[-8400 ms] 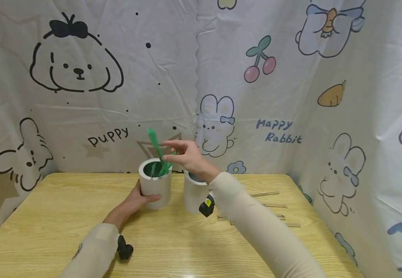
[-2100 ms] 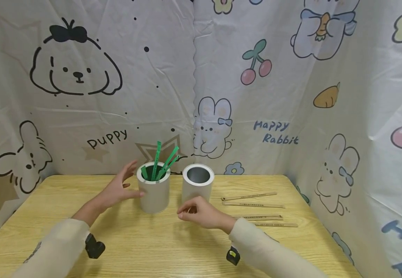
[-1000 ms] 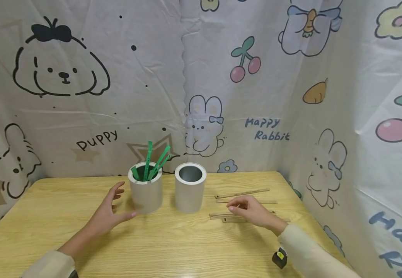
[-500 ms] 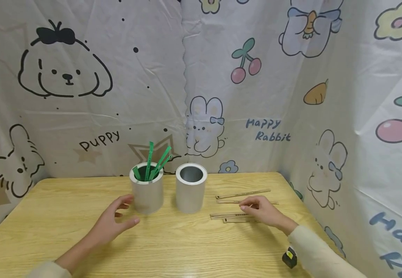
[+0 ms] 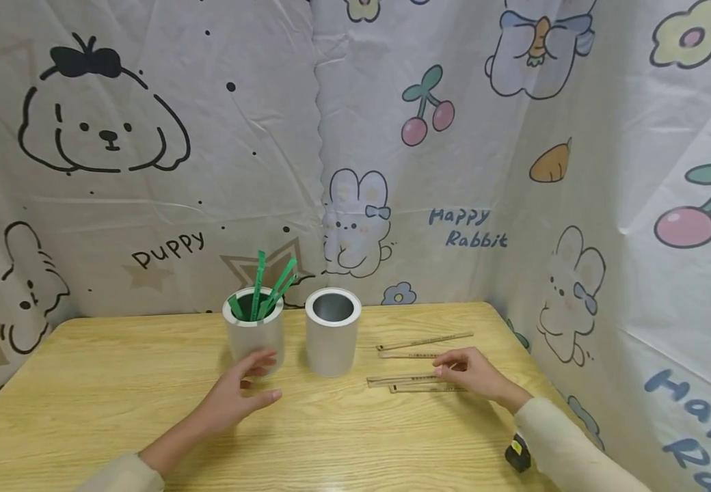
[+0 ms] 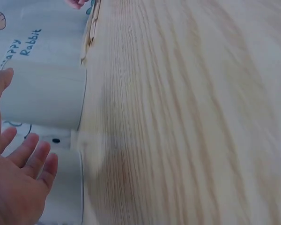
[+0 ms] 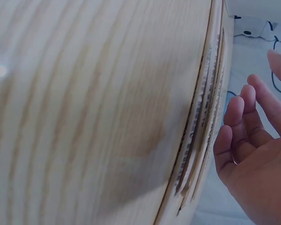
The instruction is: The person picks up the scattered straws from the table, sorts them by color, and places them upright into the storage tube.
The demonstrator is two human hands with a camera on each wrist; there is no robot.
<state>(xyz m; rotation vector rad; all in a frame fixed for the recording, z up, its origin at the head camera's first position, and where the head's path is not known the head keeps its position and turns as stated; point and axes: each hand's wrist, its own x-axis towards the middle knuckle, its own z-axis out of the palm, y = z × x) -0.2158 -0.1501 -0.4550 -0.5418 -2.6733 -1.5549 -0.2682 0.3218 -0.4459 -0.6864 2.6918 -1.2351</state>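
Note:
My left hand (image 5: 238, 393) hovers in front of the left white cup (image 5: 256, 337), fingers spread and holding nothing. Several green strips (image 5: 259, 280) stand leaning in that cup. Beside it is a second white cup (image 5: 332, 345) with a grey inside and no strips showing. My right hand (image 5: 472, 372) is over several thin brown printed sticks (image 5: 401, 381) lying on the table, covering the right ends of some. In the right wrist view its fingers (image 7: 234, 110) are bent loosely, apart from the sticks (image 7: 199, 117), with nothing between them.
The wooden table (image 5: 331, 437) runs up to a white printed curtain (image 5: 257, 171) at the back and right side. A black wrist device (image 5: 517, 453) sits below my right sleeve (image 5: 567, 437).
Earlier my left hand held the left cup while my right hand was at a green strip in it. My left hand has let go; my right hand has moved right, over the sticks.

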